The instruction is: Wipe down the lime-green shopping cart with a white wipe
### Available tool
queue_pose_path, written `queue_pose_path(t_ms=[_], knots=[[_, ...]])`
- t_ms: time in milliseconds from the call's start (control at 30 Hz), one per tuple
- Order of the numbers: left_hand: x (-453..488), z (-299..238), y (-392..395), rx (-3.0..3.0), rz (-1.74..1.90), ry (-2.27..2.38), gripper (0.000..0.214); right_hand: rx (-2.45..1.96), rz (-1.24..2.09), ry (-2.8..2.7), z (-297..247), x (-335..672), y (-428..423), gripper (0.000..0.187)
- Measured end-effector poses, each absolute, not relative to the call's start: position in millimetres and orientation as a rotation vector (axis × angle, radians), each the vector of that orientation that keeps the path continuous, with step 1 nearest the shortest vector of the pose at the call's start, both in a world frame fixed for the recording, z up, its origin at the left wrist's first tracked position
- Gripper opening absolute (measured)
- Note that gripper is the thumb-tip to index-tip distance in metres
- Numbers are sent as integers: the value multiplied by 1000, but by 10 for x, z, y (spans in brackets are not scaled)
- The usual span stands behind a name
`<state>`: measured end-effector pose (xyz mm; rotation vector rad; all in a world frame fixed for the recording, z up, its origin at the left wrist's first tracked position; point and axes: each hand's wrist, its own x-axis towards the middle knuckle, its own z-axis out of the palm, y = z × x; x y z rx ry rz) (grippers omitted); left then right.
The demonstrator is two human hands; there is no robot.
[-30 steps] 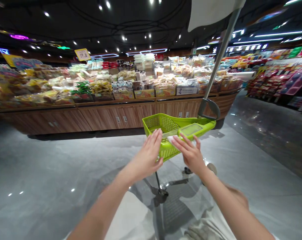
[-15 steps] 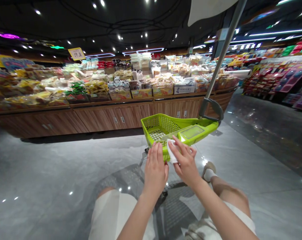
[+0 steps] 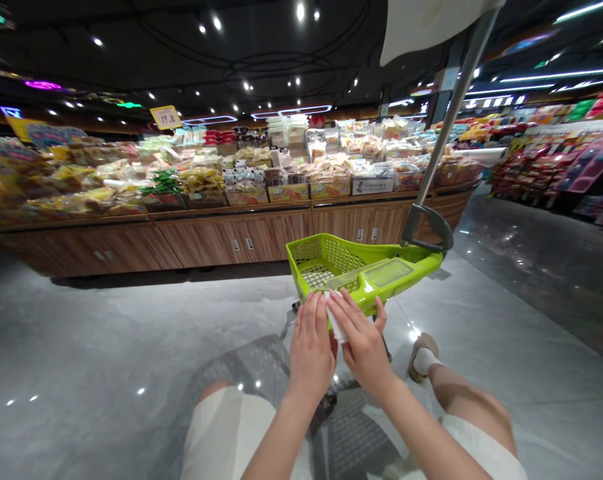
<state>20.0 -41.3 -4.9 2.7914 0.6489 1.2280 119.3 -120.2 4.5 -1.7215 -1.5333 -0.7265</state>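
Observation:
In front of me stands a bright green plastic shopping cart (image 3: 371,292) with a perforated basket. My left hand (image 3: 311,350) rests over the near rim of the basket, its fingers close together and the thumb on my side. Beside it, my right hand (image 3: 365,343) presses a folded white wipe (image 3: 335,325) against the same rim. Part of that wipe is hidden beneath the right fingers. The two hands nearly touch, and the rim under them is mostly covered.
Behind the cart runs a wooden display counter (image 3: 276,233) loaded with packaged food, bearing a yellow price sign (image 3: 166,118). A grey pole (image 3: 456,107) rises from the cart's dark handle (image 3: 434,227). My legs flank the cart on a shiny grey floor (image 3: 131,333).
My right hand has slid the wipe leftward along the rim, closer to my left hand. The left hand keeps its place on the rim. The view has shifted slightly.

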Motion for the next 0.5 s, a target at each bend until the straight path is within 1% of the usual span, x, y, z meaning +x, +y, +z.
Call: queue_pose_path(t_ms=[67,200,367,500], knots=[[183,-58,-395,2813,1235,681,77,-1749,-771,-1543,49,1430,-1305,72],[184,-29,-443,2862,1209,723,75,-1838,-804,-1331,6,1765,-1413,74],[225,21,-567,2979,1101,754,77,-1808,-685,-1184,-67,1706,-1329,67],[284,-40,-569,3069,1118,752,74,-1753,-590,-1187,-83,1747,-1291,61]])
